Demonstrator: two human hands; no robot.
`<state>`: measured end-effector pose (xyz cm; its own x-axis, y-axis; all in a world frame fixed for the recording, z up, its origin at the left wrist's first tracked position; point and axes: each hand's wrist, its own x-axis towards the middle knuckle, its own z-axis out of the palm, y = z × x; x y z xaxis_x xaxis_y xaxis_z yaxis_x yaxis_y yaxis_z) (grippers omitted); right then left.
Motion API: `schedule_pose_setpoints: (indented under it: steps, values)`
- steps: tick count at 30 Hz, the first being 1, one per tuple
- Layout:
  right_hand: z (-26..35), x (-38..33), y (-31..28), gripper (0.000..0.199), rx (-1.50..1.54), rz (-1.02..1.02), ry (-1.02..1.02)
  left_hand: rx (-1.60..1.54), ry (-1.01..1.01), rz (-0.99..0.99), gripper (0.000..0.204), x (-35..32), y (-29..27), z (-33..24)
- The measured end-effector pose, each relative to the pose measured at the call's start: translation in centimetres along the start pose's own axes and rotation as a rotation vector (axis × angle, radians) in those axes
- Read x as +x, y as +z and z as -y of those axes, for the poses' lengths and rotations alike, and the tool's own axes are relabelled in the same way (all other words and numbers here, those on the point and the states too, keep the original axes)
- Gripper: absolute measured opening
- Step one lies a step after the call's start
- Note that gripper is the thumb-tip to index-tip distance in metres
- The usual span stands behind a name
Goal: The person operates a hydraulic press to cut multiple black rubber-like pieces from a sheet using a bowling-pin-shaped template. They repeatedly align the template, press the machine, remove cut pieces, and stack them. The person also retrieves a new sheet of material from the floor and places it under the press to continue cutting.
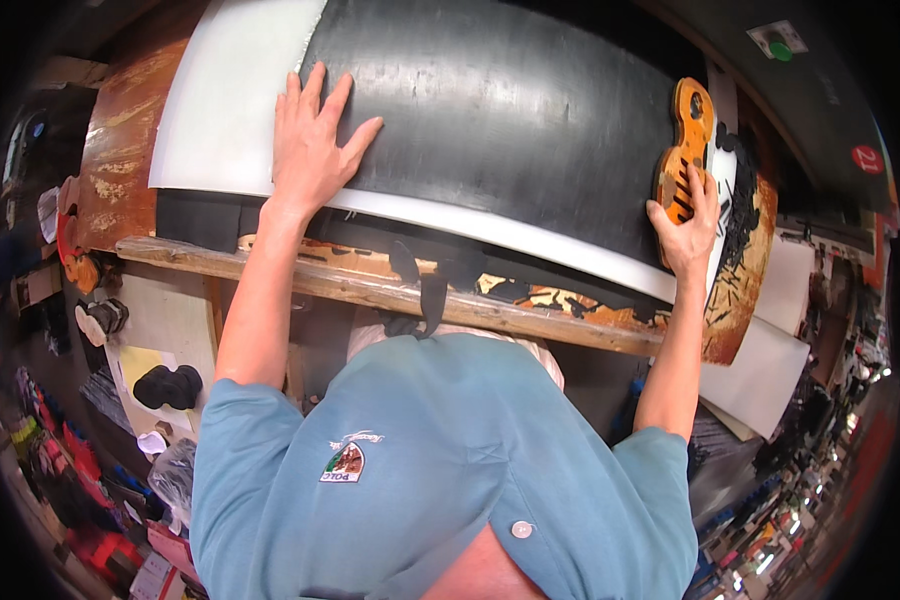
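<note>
My left hand (315, 140) lies flat with its fingers spread, pressing where the black sheet (490, 110) meets the white board (225, 100). The black sheet looks smooth and slightly shiny, and it covers most of the board. At the sheet's right end, an orange sole-shaped piece with slots and a round hole (692, 115) lies lengthwise, possibly a cutting die. My right hand (692, 225) grips its near end, with the thumb on the left side and the fingers over the top. The underside of the orange piece is hidden.
Black scraps and strips (738, 200) pile up right of the sheet. A worn wooden beam (470, 305) runs along the bench's near side, with black offcuts behind it. Left stands a side table (170, 320) with black pieces (167, 387). A green button (780, 50) sits far right.
</note>
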<state>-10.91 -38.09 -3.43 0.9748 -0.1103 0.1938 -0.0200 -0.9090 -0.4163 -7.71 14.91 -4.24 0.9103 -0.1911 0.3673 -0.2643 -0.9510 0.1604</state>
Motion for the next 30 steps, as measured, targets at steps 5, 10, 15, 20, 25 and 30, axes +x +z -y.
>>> schedule_pose_setpoints:
  steps: [5,10,15,20,25,30]
  values:
    - [-0.6,0.5,-0.2,0.088,0.031,0.008,-0.049,-0.069,-0.026,-0.008,0.066,-0.4,-0.6,-0.5]
    - [-1.4,1.2,-0.3,0.087,0.036,-0.010,-0.065,-0.080,-0.018,-0.092,0.060,-0.1,0.1,-1.5]
    - [-1.4,1.6,-0.7,0.085,0.018,-0.011,-0.075,-0.164,-0.158,-0.079,0.050,-3.3,-2.3,-0.6]
    - [3.0,1.1,-1.2,0.078,0.317,0.028,0.091,-0.177,-0.130,-0.202,0.044,-6.0,-2.5,0.1]
    - [14.3,-1.9,1.9,0.080,0.770,0.022,0.033,-0.200,-0.151,-0.228,0.043,-5.8,-2.1,0.0]
    - [26.5,-0.7,6.9,0.085,0.809,0.143,-0.095,-0.237,-0.161,-0.220,0.044,-5.7,-2.6,0.3]
